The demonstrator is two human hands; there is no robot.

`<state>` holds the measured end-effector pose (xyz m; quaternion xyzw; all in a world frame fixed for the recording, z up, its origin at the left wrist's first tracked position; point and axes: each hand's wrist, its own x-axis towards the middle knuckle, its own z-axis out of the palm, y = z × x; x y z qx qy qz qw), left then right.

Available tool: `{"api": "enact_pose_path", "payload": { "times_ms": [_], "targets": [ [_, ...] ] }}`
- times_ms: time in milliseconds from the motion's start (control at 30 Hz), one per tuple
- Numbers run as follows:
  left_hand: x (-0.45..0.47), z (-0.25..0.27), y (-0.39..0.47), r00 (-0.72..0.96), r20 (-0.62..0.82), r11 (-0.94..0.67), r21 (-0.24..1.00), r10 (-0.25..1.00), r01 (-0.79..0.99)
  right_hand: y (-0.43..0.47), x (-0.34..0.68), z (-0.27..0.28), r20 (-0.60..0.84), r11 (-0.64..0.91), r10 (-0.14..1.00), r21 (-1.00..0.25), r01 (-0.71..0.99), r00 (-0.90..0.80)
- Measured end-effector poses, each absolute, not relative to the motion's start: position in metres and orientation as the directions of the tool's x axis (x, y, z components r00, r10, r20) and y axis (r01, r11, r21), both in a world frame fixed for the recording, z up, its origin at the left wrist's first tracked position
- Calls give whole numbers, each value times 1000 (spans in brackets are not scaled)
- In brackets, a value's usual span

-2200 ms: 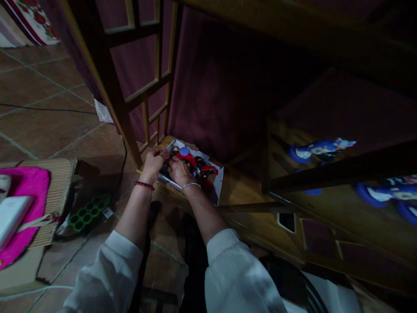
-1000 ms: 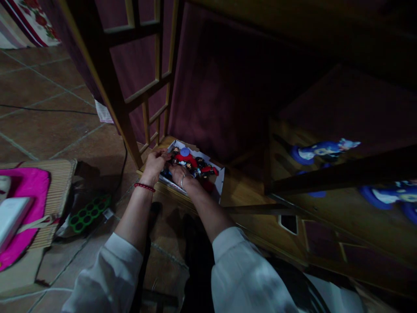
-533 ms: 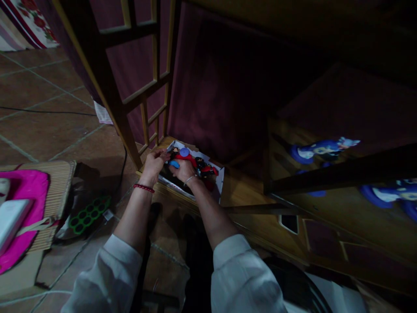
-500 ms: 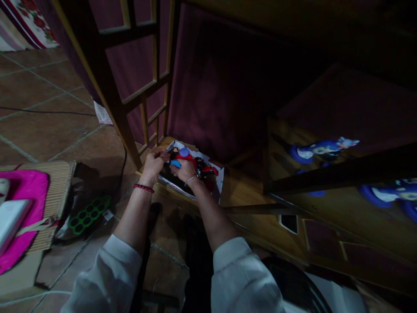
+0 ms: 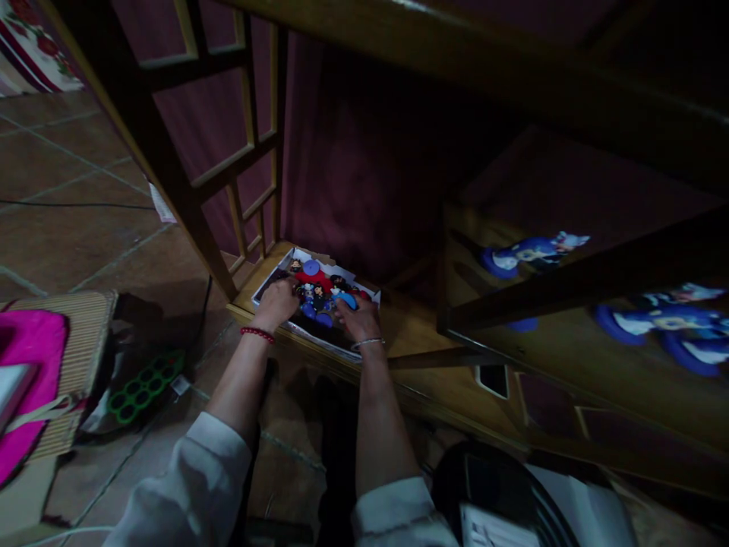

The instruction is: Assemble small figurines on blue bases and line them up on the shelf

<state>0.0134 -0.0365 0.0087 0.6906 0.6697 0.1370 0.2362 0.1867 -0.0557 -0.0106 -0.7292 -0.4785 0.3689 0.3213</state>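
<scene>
A shallow white box (image 5: 371, 292) lies on the wooden ledge, filled with small figurines (image 5: 319, 295) in black, red and blue, some with round purple-blue bases. Over the box's left part is my left hand (image 5: 278, 301), a red bead bracelet at its wrist. Its fingers are curled down; what is between them is hidden. My right hand (image 5: 361, 319), with a silver bracelet, is at the box's right side. Its fingers are closed round a small figurine with a bright blue base (image 5: 346, 301).
Larger blue and white figurines (image 5: 532, 252) stand on a wooden shelf at the right. A lattice frame (image 5: 233, 159) rises behind the box to the left. A phone (image 5: 493, 380) lies on the ledge. Green tray (image 5: 146, 384) and pink mat (image 5: 39, 357) are at left.
My hands have moved apart; the right one shifted right across the box with the blue-based figurine. More figurines show between them. The camera view has shifted slightly.
</scene>
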Motion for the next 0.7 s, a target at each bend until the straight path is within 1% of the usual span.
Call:
{"api": "enact_pose_path", "payload": {
  "times_ms": [133, 233, 300, 400, 467, 567, 700],
  "targets": [
    [25, 2, -38, 143, -138, -65, 459, 980, 886, -57, 196, -21, -255, -390, 904, -820, 418, 344],
    [29, 0, -38, 135, -140, -54, 469, 981, 882, -55, 200, -30, -248, -409, 896, -783, 469, 368],
    [29, 1, -36, 131, -158, -31, 515, 979, 857, -52, 203, -35, -208, -388, 906, -757, 526, 369],
    [24, 3, -34, 120, -188, 23, 620, 975, 784, -51, 206, -39, -109, -305, 934, -738, 602, 339],
    [21, 3, -33, 99, -208, 74, 688, 973, 722, -50, 207, -39, -71, -268, 945, -726, 633, 320],
    [17, -2, -33, 81, -208, 108, 760, 975, 641, -49, 207, -38, -59, -244, 956, -705, 666, 288],
    [16, -9, -32, 78, -176, 95, 796, 981, 597, -49, 204, -37, -65, -206, 973, -678, 706, 221]
  ]
}}
